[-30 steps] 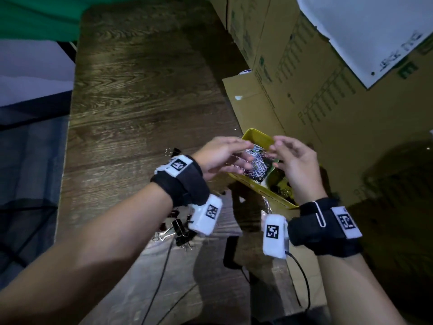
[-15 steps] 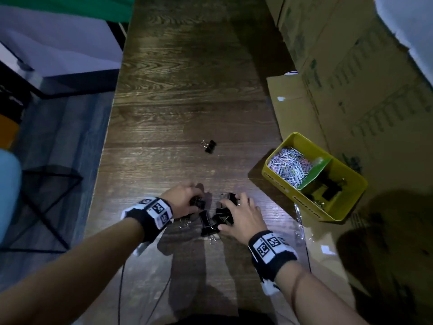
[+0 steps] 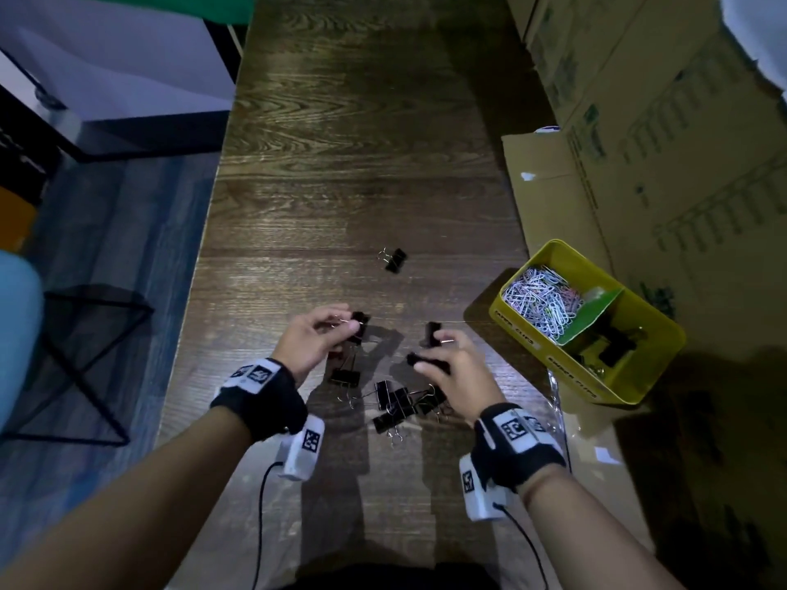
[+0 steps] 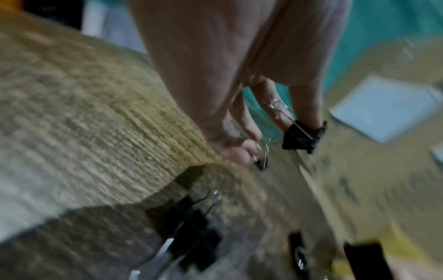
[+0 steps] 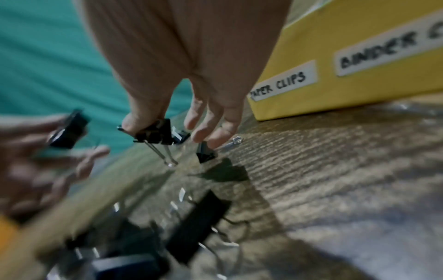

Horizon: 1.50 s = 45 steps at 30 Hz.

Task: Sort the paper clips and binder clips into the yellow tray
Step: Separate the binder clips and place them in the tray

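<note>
Left hand: the left hand (image 3: 313, 340) is held just above the dark wooden table (image 3: 349, 163), its fingers curled; a black binder clip (image 3: 360, 323) is pinched at the fingertips, and in the left wrist view that clip (image 4: 303, 137) is seen gripped by its wire handle.
Right hand: the right hand (image 3: 458, 368) is raised beside the left, well apart from it; black binder clips (image 3: 431, 334) are pinched in several fingers, and in the right wrist view one clip (image 5: 155, 135) is seen clamped under the thumb with its wire handles hanging down.
Loose pile: a cluster of black binder clips (image 3: 394, 404) is left on the table between and below both wrists.
Stray clip: a single binder clip (image 3: 394, 259) lies farther out on the table, apart from the pile.
Yellow tray: the yellow tray (image 3: 634, 393) is set to the right of the hands; a heap of paper clips (image 3: 541, 302) fills its far compartment, a green divider (image 3: 594, 310) splits it, and black binder clips (image 3: 613, 347) lie in the near compartment.
Labels: "PAPER CLIPS" (image 5: 284, 82) is read on the tray wall; the neighbouring label is partly cut off.
Surroundings: cardboard boxes (image 3: 664, 121) are stacked behind the tray.
</note>
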Each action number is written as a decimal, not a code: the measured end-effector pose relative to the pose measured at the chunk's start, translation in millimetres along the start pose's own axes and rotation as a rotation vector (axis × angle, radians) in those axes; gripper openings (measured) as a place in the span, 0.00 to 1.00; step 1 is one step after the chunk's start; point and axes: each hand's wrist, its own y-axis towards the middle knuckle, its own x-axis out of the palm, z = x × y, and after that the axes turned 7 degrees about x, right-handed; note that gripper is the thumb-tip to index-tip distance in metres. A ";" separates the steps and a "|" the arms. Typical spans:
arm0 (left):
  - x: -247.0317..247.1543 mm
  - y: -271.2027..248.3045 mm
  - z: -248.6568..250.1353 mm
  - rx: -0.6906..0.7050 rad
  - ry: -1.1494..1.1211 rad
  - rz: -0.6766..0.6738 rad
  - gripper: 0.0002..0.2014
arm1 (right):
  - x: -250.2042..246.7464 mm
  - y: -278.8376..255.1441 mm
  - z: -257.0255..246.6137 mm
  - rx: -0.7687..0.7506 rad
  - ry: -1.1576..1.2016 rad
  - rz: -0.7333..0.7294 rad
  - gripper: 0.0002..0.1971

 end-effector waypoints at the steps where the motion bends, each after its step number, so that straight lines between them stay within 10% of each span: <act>1: -3.1 -4.3 3.6 -0.048 -0.226 0.005 0.06 | -5.1 -1.7 -0.2 0.002 0.141 0.040 0.15; 5: -13.8 -18.0 6.0 -0.072 -0.748 -0.040 0.04 | -25.6 -6.4 -6.2 0.126 0.907 0.029 0.10; 10: -10.2 -26.1 11.8 -0.114 -0.813 -0.007 0.08 | -44.1 3.3 -23.0 0.226 1.468 0.109 0.09; 13: -4.5 -24.5 16.3 -0.089 -0.374 -0.021 0.12 | -50.0 15.6 -34.0 0.290 0.912 0.215 0.14; 18: 5.0 -25.6 -0.8 0.138 1.020 -0.331 0.30 | -30.4 43.4 -22.7 0.183 -0.301 0.079 0.24; 24: 12.6 -30.3 -34.0 0.233 1.223 -0.326 0.26 | -2.8 42.3 -6.7 0.168 -0.596 0.044 0.18; 29: 6.4 -32.6 -44.5 0.234 0.981 -0.165 0.16 | 1.8 17.4 12.2 0.213 -0.346 0.085 0.09; 34: 34.3 -21.4 0.4 -0.134 -0.007 0.030 0.11 | -43.3 -28.0 14.7 0.344 0.872 0.214 0.05; 40: 144.9 -21.6 87.6 -0.232 -0.487 -0.372 0.16 | -122.4 -66.1 30.6 0.277 1.572 0.412 0.07; 45: 245.3 -23.0 125.5 -0.352 -0.368 -0.529 0.09 | -158.2 -64.8 48.2 0.425 1.476 0.707 0.06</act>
